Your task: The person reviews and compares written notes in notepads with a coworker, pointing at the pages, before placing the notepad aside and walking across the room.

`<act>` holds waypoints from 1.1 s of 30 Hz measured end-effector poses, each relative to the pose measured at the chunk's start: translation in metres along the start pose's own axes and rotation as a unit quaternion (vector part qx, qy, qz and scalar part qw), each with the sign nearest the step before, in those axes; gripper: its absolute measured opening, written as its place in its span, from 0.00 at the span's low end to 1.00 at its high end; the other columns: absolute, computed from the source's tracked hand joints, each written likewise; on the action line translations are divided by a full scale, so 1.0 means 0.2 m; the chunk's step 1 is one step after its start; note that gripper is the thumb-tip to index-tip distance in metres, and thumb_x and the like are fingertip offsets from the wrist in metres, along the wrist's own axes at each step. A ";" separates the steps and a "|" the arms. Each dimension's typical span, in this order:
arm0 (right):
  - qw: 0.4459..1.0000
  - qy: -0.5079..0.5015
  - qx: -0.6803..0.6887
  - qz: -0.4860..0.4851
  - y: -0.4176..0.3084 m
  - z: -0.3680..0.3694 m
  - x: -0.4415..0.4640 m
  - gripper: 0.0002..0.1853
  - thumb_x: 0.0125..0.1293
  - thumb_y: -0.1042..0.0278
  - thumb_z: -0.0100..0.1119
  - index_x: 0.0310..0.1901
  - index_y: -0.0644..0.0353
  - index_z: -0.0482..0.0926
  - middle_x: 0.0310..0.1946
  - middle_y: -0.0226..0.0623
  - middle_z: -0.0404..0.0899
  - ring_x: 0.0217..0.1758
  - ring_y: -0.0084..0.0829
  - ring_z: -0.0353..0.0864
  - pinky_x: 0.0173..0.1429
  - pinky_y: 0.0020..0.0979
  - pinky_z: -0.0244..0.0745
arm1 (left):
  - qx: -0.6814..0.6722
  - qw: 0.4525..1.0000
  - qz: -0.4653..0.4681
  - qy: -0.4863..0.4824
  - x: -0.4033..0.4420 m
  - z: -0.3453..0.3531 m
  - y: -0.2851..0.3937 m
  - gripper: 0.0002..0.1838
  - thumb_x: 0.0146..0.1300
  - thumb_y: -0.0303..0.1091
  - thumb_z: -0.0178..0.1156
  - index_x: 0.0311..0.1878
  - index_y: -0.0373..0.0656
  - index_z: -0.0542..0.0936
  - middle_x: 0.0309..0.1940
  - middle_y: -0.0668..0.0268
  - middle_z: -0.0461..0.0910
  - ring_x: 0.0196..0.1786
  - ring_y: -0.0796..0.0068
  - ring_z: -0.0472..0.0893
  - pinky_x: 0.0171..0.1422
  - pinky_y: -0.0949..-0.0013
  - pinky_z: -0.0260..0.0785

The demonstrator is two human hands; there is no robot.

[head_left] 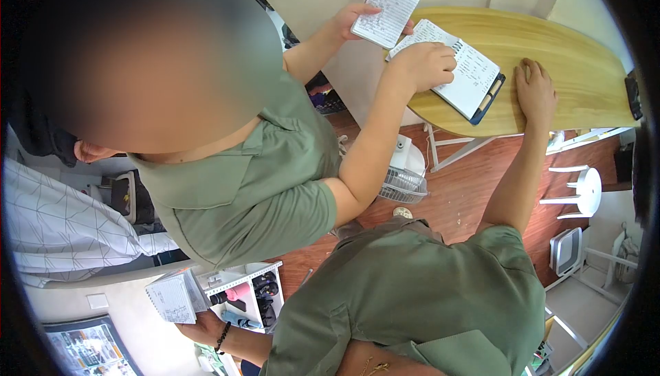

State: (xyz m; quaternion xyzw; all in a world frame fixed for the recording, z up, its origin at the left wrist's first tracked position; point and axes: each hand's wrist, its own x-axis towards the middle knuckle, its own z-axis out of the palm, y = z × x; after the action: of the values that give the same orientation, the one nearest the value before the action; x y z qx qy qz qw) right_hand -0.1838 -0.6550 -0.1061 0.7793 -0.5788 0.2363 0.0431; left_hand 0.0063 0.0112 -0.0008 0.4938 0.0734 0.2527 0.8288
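Observation:
My left hand (199,328), with a dark beaded bracelet at the wrist, is out at the lower left. It grips a small notepad (175,299) with written pages. My right hand (536,94) lies flat on the wooden table (570,53), fingers stretched out and holding nothing. To its left on the table is an open spiral notebook (474,77) with handwriting, on top of a dark blue clipboard-like board (489,101). A co-worker's hand (423,67) is over this notebook. Their other hand (357,18) holds up another written notepad (388,8).
The co-worker in a green shirt (240,197) stands close at my left. A white fan (405,170) stands on the wooden floor beneath the table edge. A white stool (586,192) is at the right. Behind my left arm are white shelves (278,273) with small items.

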 end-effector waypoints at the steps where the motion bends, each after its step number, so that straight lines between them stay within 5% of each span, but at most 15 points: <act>1: 1.000 0.002 -0.003 -0.001 0.00 0.00 0.00 0.21 0.65 0.48 0.49 0.55 0.46 0.76 0.60 0.35 0.72 0.64 0.40 0.69 0.63 0.51 0.63 | -0.002 1.000 0.000 0.000 0.00 0.01 0.00 0.23 0.71 0.35 0.44 0.60 0.24 0.66 0.57 0.46 0.71 0.57 0.52 0.75 0.64 0.52 0.69; 33: 1.000 0.003 0.004 -0.001 -0.01 -0.01 -0.02 0.20 0.66 0.48 0.48 0.54 0.46 0.76 0.60 0.34 0.72 0.64 0.38 0.68 0.63 0.50 0.63 | -0.002 1.000 -0.005 0.013 -0.04 0.07 0.01 0.22 0.70 0.32 0.42 0.62 0.27 0.64 0.60 0.45 0.69 0.60 0.50 0.72 0.66 0.49 0.66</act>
State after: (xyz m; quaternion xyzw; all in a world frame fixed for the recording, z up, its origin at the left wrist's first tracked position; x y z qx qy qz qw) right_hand -0.1830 -0.6504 -0.1045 0.7793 -0.5769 0.2411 0.0420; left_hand 0.0047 -0.0024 0.0072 0.4883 0.0866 0.2549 0.8301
